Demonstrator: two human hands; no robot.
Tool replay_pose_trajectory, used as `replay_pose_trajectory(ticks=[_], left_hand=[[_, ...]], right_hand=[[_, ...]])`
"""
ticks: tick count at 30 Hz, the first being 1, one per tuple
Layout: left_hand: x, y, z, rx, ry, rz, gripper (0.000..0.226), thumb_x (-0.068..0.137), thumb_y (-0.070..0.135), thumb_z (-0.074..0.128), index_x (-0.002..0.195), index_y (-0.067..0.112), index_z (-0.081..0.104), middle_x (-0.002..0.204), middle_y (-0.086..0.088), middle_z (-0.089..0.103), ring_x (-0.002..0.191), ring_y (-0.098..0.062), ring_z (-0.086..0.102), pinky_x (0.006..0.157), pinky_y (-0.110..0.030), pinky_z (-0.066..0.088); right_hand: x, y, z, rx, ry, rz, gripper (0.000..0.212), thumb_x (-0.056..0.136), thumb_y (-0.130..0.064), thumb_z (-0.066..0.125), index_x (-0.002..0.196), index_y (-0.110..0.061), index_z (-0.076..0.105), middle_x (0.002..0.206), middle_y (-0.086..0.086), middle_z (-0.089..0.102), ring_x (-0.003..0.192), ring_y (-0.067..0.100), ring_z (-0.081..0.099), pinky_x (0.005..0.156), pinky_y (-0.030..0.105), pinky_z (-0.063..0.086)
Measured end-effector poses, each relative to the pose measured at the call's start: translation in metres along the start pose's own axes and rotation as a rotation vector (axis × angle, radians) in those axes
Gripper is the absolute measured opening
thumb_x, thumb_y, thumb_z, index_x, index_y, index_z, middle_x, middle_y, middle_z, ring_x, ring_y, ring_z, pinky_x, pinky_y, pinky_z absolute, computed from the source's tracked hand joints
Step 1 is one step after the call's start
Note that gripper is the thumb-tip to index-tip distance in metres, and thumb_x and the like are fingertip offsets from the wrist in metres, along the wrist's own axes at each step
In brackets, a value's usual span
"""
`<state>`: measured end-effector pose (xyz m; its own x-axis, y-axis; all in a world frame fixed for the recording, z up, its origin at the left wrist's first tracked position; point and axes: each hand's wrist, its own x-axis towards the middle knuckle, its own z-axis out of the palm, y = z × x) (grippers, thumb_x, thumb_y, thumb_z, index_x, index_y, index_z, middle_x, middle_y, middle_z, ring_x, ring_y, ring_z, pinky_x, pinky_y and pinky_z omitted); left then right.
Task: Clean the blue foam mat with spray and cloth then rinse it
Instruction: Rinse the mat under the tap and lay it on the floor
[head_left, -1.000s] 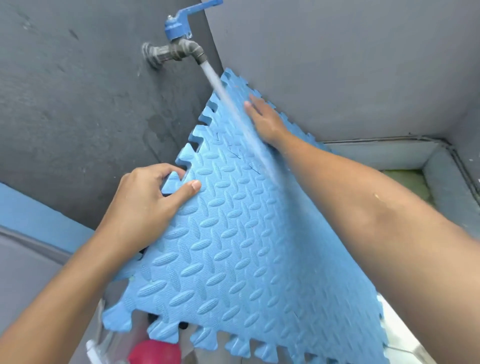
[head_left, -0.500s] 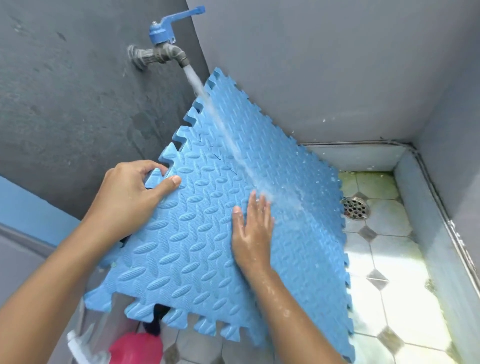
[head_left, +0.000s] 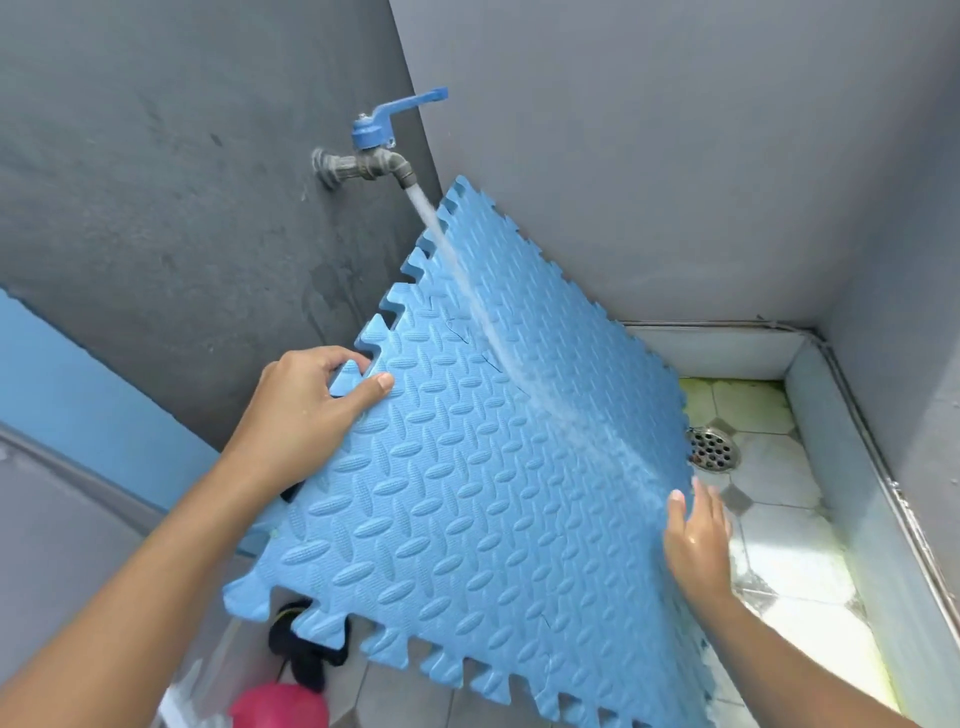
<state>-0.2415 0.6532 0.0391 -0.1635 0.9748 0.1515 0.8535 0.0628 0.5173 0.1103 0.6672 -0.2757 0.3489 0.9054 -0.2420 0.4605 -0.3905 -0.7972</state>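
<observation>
The blue foam mat (head_left: 467, 467), with puzzle-tooth edges and a ribbed pattern, is held tilted under the running wall tap (head_left: 374, 156). Water runs diagonally down its face toward the lower right. My left hand (head_left: 306, 410) grips the mat's left edge, thumb on the front and fingers behind a tooth. My right hand (head_left: 696, 540) is wet, fingers apart, at the mat's right edge where the water runs off; it holds nothing. Below the mat lie a black cloth (head_left: 306, 654) and the red spray bottle (head_left: 280, 706), both partly hidden.
Grey walls meet in a corner behind the mat. A tiled wet floor (head_left: 789, 545) with a round metal drain (head_left: 714, 449) lies to the right, bounded by a low kerb (head_left: 852, 499). A blue band (head_left: 78, 395) runs along the left wall.
My right hand slid from the mat's top edge down its face to the lower right edge. The left hand kept its grip. The view has shifted, showing more floor.
</observation>
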Motion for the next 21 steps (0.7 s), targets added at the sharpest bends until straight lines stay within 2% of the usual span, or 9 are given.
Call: replay_pose_trajectory(ticks=[2,4,6,8,11,15,17,18,21], left_hand=[[0.0,0.001,0.0,0.011,0.006,0.001,0.024,0.091,0.045,0.074,0.078,0.029,0.063,0.063,-0.021,0.059,0.052,-0.016,0.042,0.061,-0.031,0.039],[-0.001,0.001,0.0,0.019,0.008,0.0,0.023,0.09,0.046,0.074,0.078,0.029,0.063,0.06,-0.017,0.057,0.052,-0.017,0.045,0.063,-0.031,0.041],[-0.001,0.001,0.0,0.003,-0.002,-0.011,0.023,0.09,0.048,0.073,0.08,0.029,0.064,0.064,-0.018,0.065,0.06,-0.026,0.059,0.066,-0.031,0.045],[0.0,-0.001,0.0,-0.004,-0.014,-0.01,0.023,0.09,0.049,0.072,0.082,0.029,0.065,0.073,-0.018,0.072,0.07,-0.03,0.067,0.069,-0.027,0.047],[0.001,-0.001,0.0,-0.011,-0.014,-0.007,0.021,0.091,0.05,0.071,0.084,0.031,0.065,0.076,-0.018,0.075,0.072,-0.032,0.07,0.063,-0.019,0.045],[0.0,-0.003,0.0,-0.057,-0.024,-0.014,0.019,0.092,0.05,0.07,0.091,0.032,0.066,0.082,-0.015,0.078,0.081,-0.032,0.074,0.059,-0.014,0.045],[0.0,-0.004,0.0,-0.086,-0.028,-0.002,0.018,0.092,0.049,0.07,0.091,0.031,0.066,0.075,-0.016,0.075,0.062,-0.026,0.068,0.053,-0.019,0.043],[0.0,-0.005,0.0,-0.102,-0.034,0.007,0.018,0.092,0.048,0.07,0.091,0.03,0.066,0.068,-0.016,0.072,0.049,-0.019,0.057,0.051,-0.021,0.041],[-0.001,-0.007,0.001,-0.126,-0.041,-0.006,0.021,0.093,0.046,0.069,0.098,0.026,0.068,0.045,0.004,0.047,0.037,-0.01,0.033,0.044,-0.018,0.035]], right_hand=[[0.026,-0.076,-0.008,0.111,0.017,-0.139,0.052,0.103,-0.046,0.032,0.125,-0.01,0.062,0.132,0.012,0.061,0.13,0.031,0.05,0.107,0.043,0.039],[0.045,-0.173,-0.013,0.217,-0.027,-0.295,0.045,0.106,-0.04,0.036,0.096,-0.01,0.069,0.1,0.008,0.072,0.1,0.028,0.065,0.087,0.039,0.048],[0.052,-0.271,-0.02,0.34,-0.099,-0.459,0.045,0.107,-0.04,0.039,0.09,-0.012,0.07,0.085,0.009,0.074,0.073,0.019,0.07,0.075,0.035,0.056],[0.047,-0.357,-0.029,0.392,-0.156,-0.6,0.051,0.108,-0.042,0.036,0.089,-0.007,0.069,0.071,0.012,0.071,0.051,0.015,0.063,0.057,0.027,0.052],[0.031,-0.444,-0.036,0.338,-0.256,-0.727,0.061,0.109,-0.045,0.031,0.077,-0.004,0.063,0.059,0.01,0.063,0.041,0.015,0.056,0.049,0.023,0.047],[0.037,-0.476,-0.024,0.33,-0.347,-0.755,0.057,0.109,-0.045,0.034,0.066,-0.01,0.05,0.046,-0.005,0.04,0.042,0.016,0.037,0.045,0.025,0.037],[0.039,-0.478,-0.02,0.38,-0.396,-0.751,0.053,0.109,-0.045,0.035,0.064,-0.015,0.042,0.05,-0.006,0.033,0.046,0.016,0.03,0.047,0.028,0.032],[0.039,-0.478,-0.02,0.411,-0.428,-0.736,0.052,0.109,-0.043,0.035,0.064,-0.018,0.039,0.051,-0.006,0.031,0.047,0.015,0.027,0.048,0.029,0.029],[0.042,-0.478,-0.023,0.489,-0.509,-0.7,0.05,0.11,-0.037,0.037,0.063,-0.019,0.033,0.051,-0.006,0.027,0.046,0.014,0.021,0.048,0.027,0.022]])
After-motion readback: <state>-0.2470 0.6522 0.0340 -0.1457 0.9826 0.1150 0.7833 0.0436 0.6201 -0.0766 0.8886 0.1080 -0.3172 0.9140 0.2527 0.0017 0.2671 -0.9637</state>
